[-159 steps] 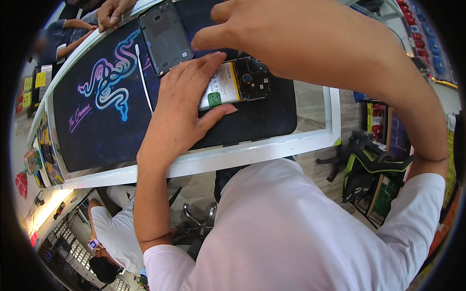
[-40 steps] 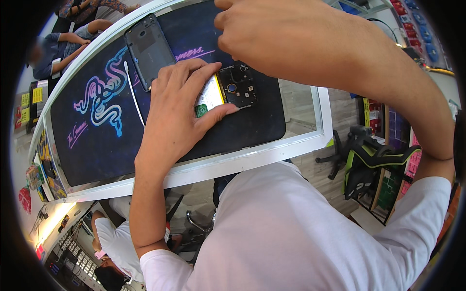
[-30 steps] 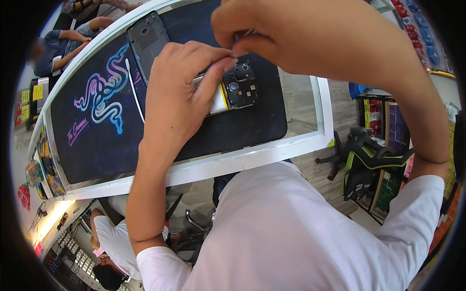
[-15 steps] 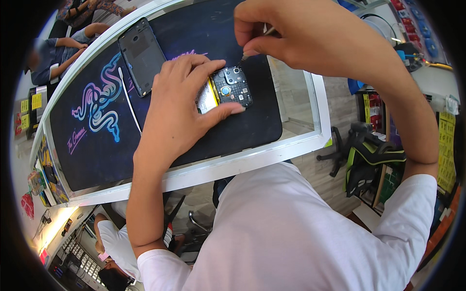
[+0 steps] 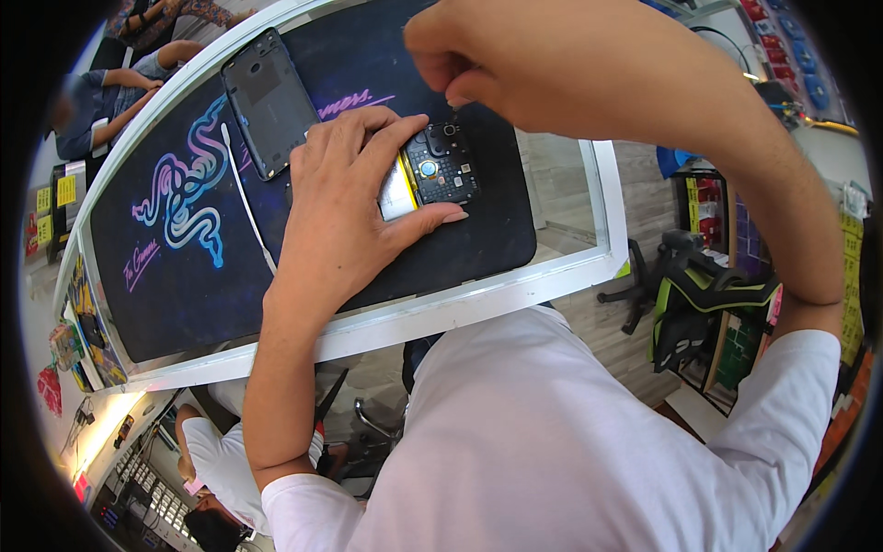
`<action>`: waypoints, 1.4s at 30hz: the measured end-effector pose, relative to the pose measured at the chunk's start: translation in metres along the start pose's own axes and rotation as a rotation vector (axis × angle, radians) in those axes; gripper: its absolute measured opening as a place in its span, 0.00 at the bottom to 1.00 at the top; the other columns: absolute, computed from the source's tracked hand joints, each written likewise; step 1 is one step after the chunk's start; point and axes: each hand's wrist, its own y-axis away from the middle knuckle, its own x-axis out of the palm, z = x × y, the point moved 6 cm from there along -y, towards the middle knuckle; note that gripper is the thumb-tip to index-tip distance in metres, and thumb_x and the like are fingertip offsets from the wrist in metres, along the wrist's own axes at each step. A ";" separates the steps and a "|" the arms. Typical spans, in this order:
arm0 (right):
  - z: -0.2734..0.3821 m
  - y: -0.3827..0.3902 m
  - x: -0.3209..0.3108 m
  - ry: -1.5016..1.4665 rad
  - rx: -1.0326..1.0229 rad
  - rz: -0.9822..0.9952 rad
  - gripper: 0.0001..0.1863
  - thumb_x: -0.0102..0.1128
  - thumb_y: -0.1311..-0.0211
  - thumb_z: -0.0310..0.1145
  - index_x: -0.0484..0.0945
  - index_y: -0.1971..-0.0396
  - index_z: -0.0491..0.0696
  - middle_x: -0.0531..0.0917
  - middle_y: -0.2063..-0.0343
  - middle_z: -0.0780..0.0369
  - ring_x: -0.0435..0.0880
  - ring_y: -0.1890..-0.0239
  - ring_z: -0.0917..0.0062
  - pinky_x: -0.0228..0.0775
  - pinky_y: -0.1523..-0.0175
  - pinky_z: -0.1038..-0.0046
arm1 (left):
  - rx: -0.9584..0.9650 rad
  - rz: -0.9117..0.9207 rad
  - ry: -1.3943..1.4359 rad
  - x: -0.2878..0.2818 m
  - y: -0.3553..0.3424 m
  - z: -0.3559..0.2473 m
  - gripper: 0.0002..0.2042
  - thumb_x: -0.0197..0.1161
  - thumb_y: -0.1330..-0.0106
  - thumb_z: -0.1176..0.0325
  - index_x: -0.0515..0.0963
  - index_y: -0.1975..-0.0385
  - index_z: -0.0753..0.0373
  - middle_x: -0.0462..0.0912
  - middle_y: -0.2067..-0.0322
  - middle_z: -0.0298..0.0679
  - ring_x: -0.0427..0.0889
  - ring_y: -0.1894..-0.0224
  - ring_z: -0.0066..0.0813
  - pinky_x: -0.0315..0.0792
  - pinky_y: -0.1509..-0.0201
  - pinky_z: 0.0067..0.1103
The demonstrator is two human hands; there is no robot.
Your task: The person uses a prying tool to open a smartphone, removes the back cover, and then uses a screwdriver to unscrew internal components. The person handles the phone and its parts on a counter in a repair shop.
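An opened smartphone (image 5: pixel 445 178) with its cover off lies on the dark desk mat (image 5: pixel 478 241); its black inner cover, camera lenses and silver battery (image 5: pixel 397 196) with a yellow edge show. My left hand (image 5: pixel 338 189) grips the phone, thumb along the near side and fingers over the far side, hiding its left part. Over the phone's far right corner, my right hand (image 5: pixel 483 69) is closed in a pinch on a thin screwdriver. Now the fingers hide most of that tool; only its tip end shows faintly, close to the corner.
The phone's detached back cover (image 5: pixel 269 106) lies beyond my left hand. A thin pry tool (image 5: pixel 245 195) rests left of it. White framing (image 5: pixel 478 293) edges the glass table. A black and green chair (image 5: pixel 704 299) stands right; other people sit far left and lower left.
My right hand has shifted left and turned, so the screwdriver's handle is now hidden. The left hand and phone have hardly moved.
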 end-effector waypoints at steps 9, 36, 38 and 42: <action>0.022 -0.007 -0.012 -0.226 -0.033 -0.152 0.13 0.62 0.41 0.24 0.79 0.57 0.35 0.81 0.61 0.48 0.86 0.58 0.53 0.79 0.52 0.59 | -0.097 -0.088 0.500 0.003 -0.030 0.005 0.16 0.69 0.31 0.66 0.83 0.46 0.62 0.83 0.51 0.46 0.79 0.44 0.47 0.71 0.40 0.34; 0.010 -0.006 0.000 -0.149 0.215 -0.082 0.20 0.61 0.40 0.25 0.75 0.48 0.32 0.83 0.60 0.43 0.86 0.53 0.49 0.80 0.48 0.58 | 0.078 -0.287 0.341 0.003 -0.048 0.001 0.19 0.76 0.41 0.66 0.79 0.53 0.65 0.81 0.52 0.47 0.80 0.48 0.50 0.74 0.45 0.37; 0.006 -0.006 0.003 -0.081 0.247 0.009 0.19 0.62 0.39 0.25 0.76 0.49 0.32 0.85 0.63 0.44 0.87 0.56 0.49 0.81 0.51 0.57 | -0.014 -0.177 0.259 -0.001 -0.049 0.002 0.23 0.79 0.43 0.64 0.79 0.50 0.63 0.79 0.50 0.47 0.78 0.46 0.50 0.73 0.43 0.37; 0.002 -0.003 0.011 -0.077 -0.039 -0.182 0.17 0.63 0.38 0.26 0.79 0.52 0.32 0.87 0.65 0.44 0.89 0.60 0.49 0.82 0.54 0.56 | -0.050 -0.227 0.162 -0.023 -0.014 0.001 0.28 0.82 0.46 0.58 0.79 0.47 0.60 0.76 0.49 0.45 0.75 0.45 0.48 0.70 0.39 0.37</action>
